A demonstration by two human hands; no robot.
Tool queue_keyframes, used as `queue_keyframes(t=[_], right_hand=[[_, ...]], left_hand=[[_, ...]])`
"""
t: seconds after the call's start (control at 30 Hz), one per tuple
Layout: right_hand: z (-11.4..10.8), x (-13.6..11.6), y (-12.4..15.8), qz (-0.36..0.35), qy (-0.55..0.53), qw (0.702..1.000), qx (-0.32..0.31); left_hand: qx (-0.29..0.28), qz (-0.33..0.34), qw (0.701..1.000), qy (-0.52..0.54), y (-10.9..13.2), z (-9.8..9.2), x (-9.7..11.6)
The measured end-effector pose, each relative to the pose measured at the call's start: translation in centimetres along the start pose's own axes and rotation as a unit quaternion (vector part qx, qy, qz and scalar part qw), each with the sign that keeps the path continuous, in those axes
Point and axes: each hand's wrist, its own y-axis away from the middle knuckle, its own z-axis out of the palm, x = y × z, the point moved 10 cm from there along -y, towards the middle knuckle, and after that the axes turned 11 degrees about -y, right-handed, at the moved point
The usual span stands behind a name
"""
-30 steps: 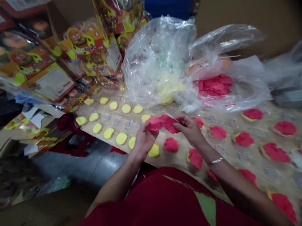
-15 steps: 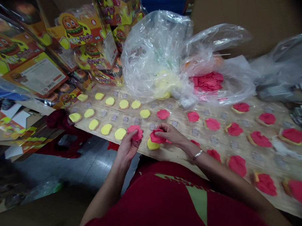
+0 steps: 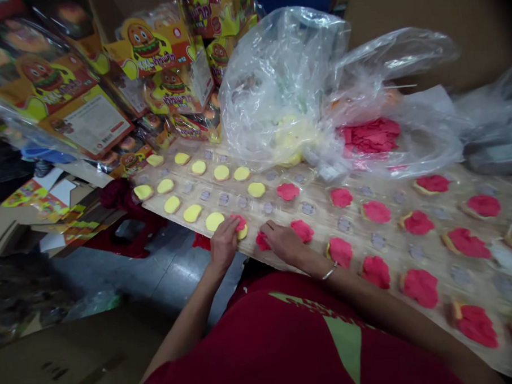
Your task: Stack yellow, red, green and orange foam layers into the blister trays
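My left hand [image 3: 224,243] has its fingers closed on a red wavy-edged slice [image 3: 239,220], lowered over a yellow round slice [image 3: 243,232] near the table's front edge. To its right, the fingers of my right hand [image 3: 283,243] are bent together over another red wavy-edged slice [image 3: 262,241], which lies low at the board; whatever is under it is hidden. Yellow slices [image 3: 215,221] in clear plastic trays run off to the left. Red slices [image 3: 302,231] lie in rows to the right, some showing a bun-coloured edge beneath.
Behind the rows stand clear plastic bags [image 3: 284,72], one with a pile of red slices [image 3: 374,135]. Burger-print display boxes [image 3: 160,49] are stacked at the back left. A dark red stool [image 3: 126,237] and cardboard [image 3: 68,358] are below the table at left.
My left hand has brought its red slice down onto a yellow one. My right hand has lowered its slice to the board, leaving a red slice uncovered behind it. The view has shifted slightly.
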Motion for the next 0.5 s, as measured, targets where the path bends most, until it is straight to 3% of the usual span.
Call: queue_keyframes(t=[0.1, 0.23, 0.33, 0.43, 0.5], right_hand=[[-0.1, -0.2, 0.1, -0.018, 0.072, 0.997, 0.022], [0.0, 0.6, -0.5, 0.007, 0.09, 0.995, 0.033], [-0.5, -0.2, -0.3, -0.012, 0.08, 0.996, 0.045], [-3.5, -0.3, 0.3, -0.038, 0.033, 0.995, 0.091], [-7.3, 1.9, 0.5, -0.032, 0.022, 0.989, 0.139]], left_hand=[[-0.038, 0.06, 0.996, -0.054, 0.5, 1.4, 0.4], [-0.051, 0.097, 0.985, -0.133, 0.7, 1.8, 0.6], [-0.048, 0.131, 0.975, -0.173, 0.9, 1.8, 0.7], [-0.005, 0.203, 0.958, -0.202, 1.5, 1.6, 1.6], [0.042, 0.272, 0.937, -0.218, 2.1, 1.4, 2.3]])
